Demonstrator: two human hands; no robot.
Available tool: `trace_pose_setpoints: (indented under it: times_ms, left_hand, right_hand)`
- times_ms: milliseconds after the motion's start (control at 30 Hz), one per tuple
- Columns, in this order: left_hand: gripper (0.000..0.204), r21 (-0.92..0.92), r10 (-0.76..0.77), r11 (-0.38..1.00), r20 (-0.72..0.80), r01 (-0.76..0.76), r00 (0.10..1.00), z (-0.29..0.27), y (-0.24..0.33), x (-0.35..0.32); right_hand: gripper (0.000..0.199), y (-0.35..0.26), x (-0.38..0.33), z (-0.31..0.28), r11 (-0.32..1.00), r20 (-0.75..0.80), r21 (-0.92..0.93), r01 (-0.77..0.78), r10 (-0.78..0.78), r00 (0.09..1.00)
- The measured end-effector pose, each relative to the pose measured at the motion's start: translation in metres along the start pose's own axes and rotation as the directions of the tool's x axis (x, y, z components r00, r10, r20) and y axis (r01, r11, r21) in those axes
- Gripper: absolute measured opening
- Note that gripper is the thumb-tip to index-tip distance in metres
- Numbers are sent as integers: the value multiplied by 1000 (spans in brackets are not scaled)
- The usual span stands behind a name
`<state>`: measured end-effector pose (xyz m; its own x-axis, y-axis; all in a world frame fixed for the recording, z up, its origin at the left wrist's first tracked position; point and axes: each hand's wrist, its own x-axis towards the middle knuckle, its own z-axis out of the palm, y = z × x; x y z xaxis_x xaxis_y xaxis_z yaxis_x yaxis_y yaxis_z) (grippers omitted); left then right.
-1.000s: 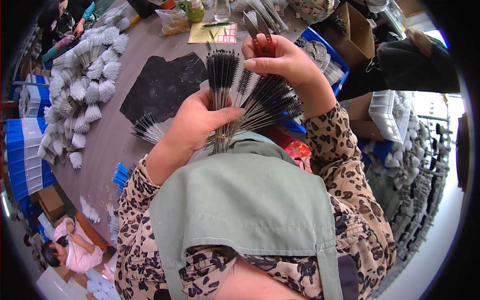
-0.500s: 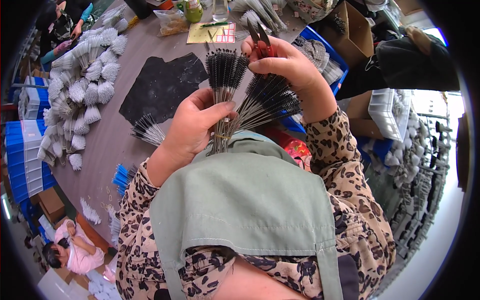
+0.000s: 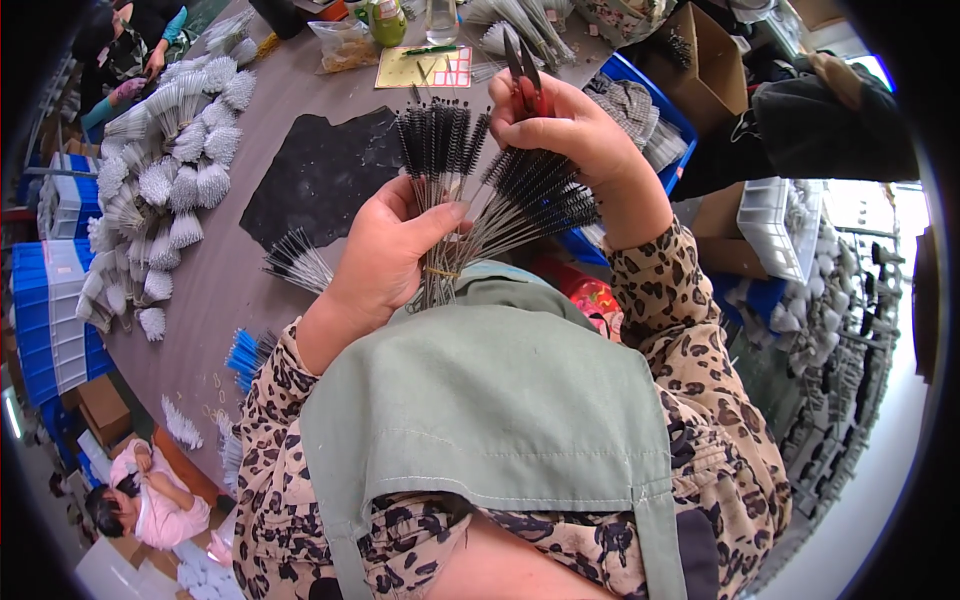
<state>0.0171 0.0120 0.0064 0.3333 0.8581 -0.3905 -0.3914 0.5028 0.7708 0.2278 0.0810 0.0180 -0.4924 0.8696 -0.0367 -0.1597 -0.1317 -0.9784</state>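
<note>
My left hand (image 3: 385, 250) is closed round a bundle of black-bristled wire brushes (image 3: 440, 145), its thumb across the thin metal stems. A yellowish rubber band (image 3: 443, 272) circles those stems below the thumb. The bundle fans into two parts, one upright and one leaning right. Above the leaning part, my right hand (image 3: 590, 130) is closed on red-handled cutters (image 3: 523, 75) whose dark jaws point upward. Its fingertips are close to the bristle tips; whether they touch is unclear. On the table beside my left forearm lies another small bunch of black brushes (image 3: 298, 258).
A black sheet (image 3: 320, 175) lies on the table (image 3: 215, 290). White brush bundles (image 3: 165, 180) are heaped at left. Farther back are a yellow card (image 3: 408, 70), a plastic bag (image 3: 345, 48) and a green jar (image 3: 386, 22). A blue crate (image 3: 683, 125) stands right. Other people sit at left.
The upright part of the bundle has loosened and leans slightly left. My right hand, with the cutters, has shifted a little away from it to the right.
</note>
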Motion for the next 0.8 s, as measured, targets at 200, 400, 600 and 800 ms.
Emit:
trace_pose_setpoints:
  times_ms: [200, 400, 600, 800]
  left_hand:
    - [21, -8, 16, 1000, 26, -16, 1000, 3, 1, -1]
    - [24, -35, 17, 999, 23, -16, 1000, -3, -4, 0]
    - [23, -42, 6, 999, 27, -5, 1000, -2, -5, 1]
    - [24, -55, 9, 998, 24, -8, 1000, 3, -4, 1]
  right_hand:
    - [15, 0, 0, -2, 997, 89, -9, 72, -70, 994]
    - [14, 7, 1, -6, 999, 108, -2, 45, -44, 993]
    - [13, 3, -3, -2, 1000, 12, -16, -19, 19, 1000]
    - [12, 5, -5, -15, 992, 102, -125, -23, 36, 994]
